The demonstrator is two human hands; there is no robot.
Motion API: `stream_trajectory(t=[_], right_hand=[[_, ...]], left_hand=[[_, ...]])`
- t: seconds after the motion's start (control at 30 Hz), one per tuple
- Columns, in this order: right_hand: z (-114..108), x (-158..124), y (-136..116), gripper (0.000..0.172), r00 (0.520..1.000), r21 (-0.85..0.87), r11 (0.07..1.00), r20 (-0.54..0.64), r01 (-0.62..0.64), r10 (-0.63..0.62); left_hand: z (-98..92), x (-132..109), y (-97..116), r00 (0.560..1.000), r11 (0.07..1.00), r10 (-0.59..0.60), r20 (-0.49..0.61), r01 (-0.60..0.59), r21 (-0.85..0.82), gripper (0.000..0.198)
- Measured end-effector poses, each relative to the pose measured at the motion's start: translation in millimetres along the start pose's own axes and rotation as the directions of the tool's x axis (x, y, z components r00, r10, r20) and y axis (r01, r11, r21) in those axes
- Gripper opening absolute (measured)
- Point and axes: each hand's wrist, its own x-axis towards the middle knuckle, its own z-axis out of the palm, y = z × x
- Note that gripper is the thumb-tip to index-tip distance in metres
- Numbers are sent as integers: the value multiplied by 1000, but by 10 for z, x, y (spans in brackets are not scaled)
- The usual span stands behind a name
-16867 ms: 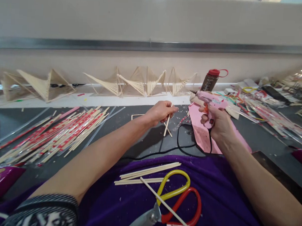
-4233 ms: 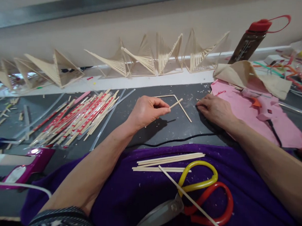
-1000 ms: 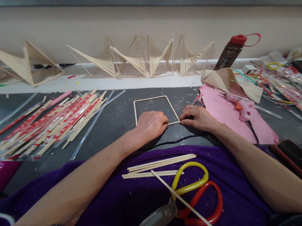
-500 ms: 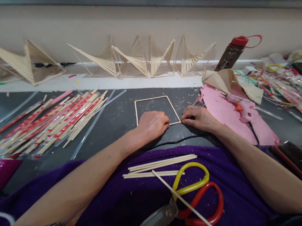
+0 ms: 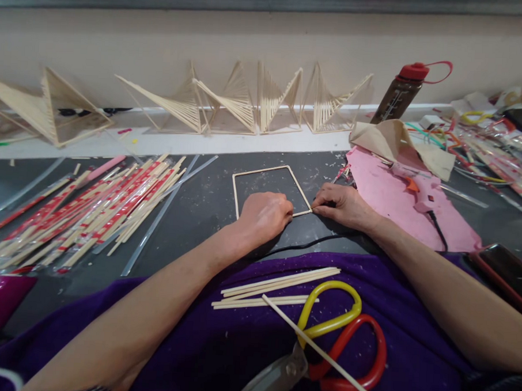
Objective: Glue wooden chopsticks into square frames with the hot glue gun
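A four-sided frame of thin wooden sticks (image 5: 262, 171) lies flat on the dark table. My left hand (image 5: 266, 212) is closed over its near side, hiding part of that stick and the near left corner. The fingers of my right hand (image 5: 336, 203) pinch at the near right corner. Cut wooden sticks (image 5: 278, 283) lie on the purple cloth (image 5: 194, 342) over my lap. Scissors (image 5: 294, 364) with one yellow and one red handle rest there too, with a longer stick (image 5: 319, 349) across them.
Several stick models (image 5: 230, 105) stand along the wall. Packaged chopsticks (image 5: 113, 206) lie at left. A pink glue gun (image 5: 420, 198) rests on pink paper (image 5: 449, 232) at right, near a bottle (image 5: 397, 97) and phone (image 5: 506, 272). A black cord (image 5: 306, 244) runs before my hands.
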Motion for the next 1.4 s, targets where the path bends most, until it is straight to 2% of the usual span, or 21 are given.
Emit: stream_trajectory(t=[0.47, 0.77, 0.93, 1.07, 1.3, 1.4], right_hand=[[40, -7, 14, 11, 1000, 23, 1000, -21, 13, -13], [39, -3, -9, 12, 999, 15, 1000, -31, 17, -17], [-33, 6, 27, 17, 999, 108, 994, 38, 32, -37], [-71, -2, 58, 16, 999, 226, 973, 14, -47, 45], [-48, -21, 17, 12, 977, 303, 935, -45, -184, 207], [-49, -21, 6, 10, 980, 277, 946, -53, -168, 190]], left_hand=[[12, 14, -2, 999, 999, 40, -8, -40, 18, 27], [10, 20, 14, 1000, 999, 12, -5, -12, 40, 27], [10, 15, -9, 1000, 999, 12, 7, -12, 41, 26], [22, -8, -22, 999, 999, 25, -21, -24, 37, 27], [1, -31, -3, 1000, 998, 25, -12, -25, 51, 29], [-4, -30, 2, 1000, 999, 19, -9, -19, 44, 29]])
